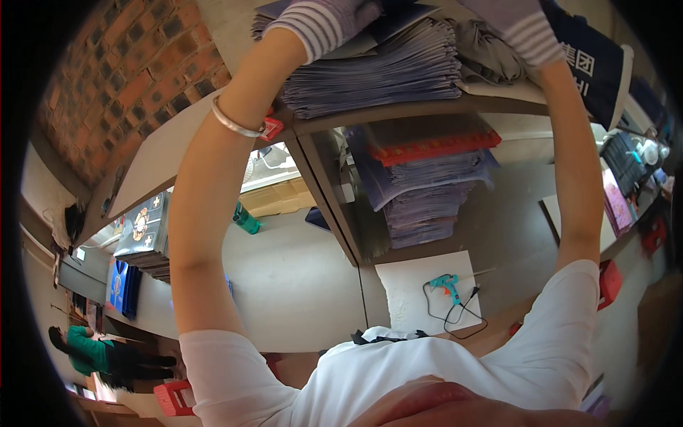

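Both my arms reach up and forward to the top edge of the head view, in striped knitted gloves. My left hand is over a tall stack of flat dark blue-purple folded bags or sleeves on the upper shelf. Its fingers are partly cut off by the frame, so its grip is unclear. My right hand is farther right, above a crumpled grey cloth-like bundle; its fingers lie outside the picture. A dark navy bag with white lettering hangs beside it.
Below the shelf, another stack of purple sleeves stands under a red-edged packet. A teal glue gun with a black cord lies on a white sheet. Black boxes sit left. A person in green stands far left.
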Demonstrator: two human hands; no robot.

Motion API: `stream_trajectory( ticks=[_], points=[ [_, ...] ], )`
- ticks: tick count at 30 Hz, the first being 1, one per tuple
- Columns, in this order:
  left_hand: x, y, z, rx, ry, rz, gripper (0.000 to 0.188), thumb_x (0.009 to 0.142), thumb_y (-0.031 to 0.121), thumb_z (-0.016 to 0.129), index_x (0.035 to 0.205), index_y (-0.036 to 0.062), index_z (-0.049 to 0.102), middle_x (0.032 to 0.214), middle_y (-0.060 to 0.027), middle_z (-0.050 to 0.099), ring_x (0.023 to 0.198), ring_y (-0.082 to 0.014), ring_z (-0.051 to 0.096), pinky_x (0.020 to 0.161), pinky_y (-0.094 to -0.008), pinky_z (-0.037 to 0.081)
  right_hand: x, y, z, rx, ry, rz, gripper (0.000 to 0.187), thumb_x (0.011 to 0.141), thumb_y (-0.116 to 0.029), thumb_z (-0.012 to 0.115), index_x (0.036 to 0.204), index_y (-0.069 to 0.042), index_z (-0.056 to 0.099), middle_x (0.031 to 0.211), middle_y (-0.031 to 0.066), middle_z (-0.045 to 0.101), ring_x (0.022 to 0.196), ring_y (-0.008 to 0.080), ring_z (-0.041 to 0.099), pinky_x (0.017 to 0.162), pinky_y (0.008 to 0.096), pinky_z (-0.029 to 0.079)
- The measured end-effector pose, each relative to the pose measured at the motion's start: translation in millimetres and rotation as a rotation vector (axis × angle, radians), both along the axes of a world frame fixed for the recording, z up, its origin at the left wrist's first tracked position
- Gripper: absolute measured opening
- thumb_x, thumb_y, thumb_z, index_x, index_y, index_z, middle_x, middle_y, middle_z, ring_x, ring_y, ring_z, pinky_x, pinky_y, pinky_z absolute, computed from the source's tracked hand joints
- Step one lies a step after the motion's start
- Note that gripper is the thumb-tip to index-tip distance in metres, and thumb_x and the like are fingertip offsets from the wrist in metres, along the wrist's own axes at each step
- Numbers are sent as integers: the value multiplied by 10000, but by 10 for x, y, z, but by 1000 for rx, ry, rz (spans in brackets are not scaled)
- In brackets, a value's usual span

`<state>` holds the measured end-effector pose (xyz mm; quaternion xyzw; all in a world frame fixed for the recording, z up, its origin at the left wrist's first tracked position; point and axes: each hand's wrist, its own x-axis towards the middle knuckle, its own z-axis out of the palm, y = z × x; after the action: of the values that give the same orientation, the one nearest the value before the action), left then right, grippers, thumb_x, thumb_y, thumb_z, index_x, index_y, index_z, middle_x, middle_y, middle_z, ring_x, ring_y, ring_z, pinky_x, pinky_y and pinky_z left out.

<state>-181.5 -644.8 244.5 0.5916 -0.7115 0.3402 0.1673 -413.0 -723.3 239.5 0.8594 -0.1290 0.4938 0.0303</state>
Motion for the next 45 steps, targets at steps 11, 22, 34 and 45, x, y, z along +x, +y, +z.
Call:
stream_trajectory(
  ticks=[11, 22, 34, 45],
  points=[
    [-136, 30, 26, -4, 81, -97, 387, 906, 306, 523, 1121, -16, 537, 860, -286, 631, 836, -443, 617, 749, -480, 495, 76, -115, 44, 31, 75, -167, 227, 809, -155, 624, 1000, -58, 700, 890, 104, 711, 787, 197, 676, 723, 287, 525],
    [-109, -1, -54, -27, 43, 34, 344, 903, 279, 508, 1111, 4, 521, 810, -251, 646, 779, -425, 633, 720, -484, 509, 282, 98, -28, -8, 68, -362, 284, 841, -304, 596, 989, -88, 707, 854, 136, 688, 805, 228, 672, 730, 336, 516],
    [-255, 93, 84, 154, -170, 62, 325, 875, 225, 546, 1146, 51, 503, 793, -229, 649, 761, -413, 639, 682, -484, 514, 116, -224, -561, -290, 362, -132, 312, 907, -359, 572, 1067, -118, 689, 979, 116, 690, 883, 296, 657, 834, 367, 522],
    [-325, 166, 142, 250, -175, 96, 309, 882, 233, 530, 1096, 12, 564, 838, -244, 656, 786, -418, 640, 710, -471, 517, 131, -147, -512, -291, 376, -16, 274, 898, -230, 589, 1094, -56, 669, 946, 137, 690, 868, 303, 648, 815, 362, 504]
  ],
)
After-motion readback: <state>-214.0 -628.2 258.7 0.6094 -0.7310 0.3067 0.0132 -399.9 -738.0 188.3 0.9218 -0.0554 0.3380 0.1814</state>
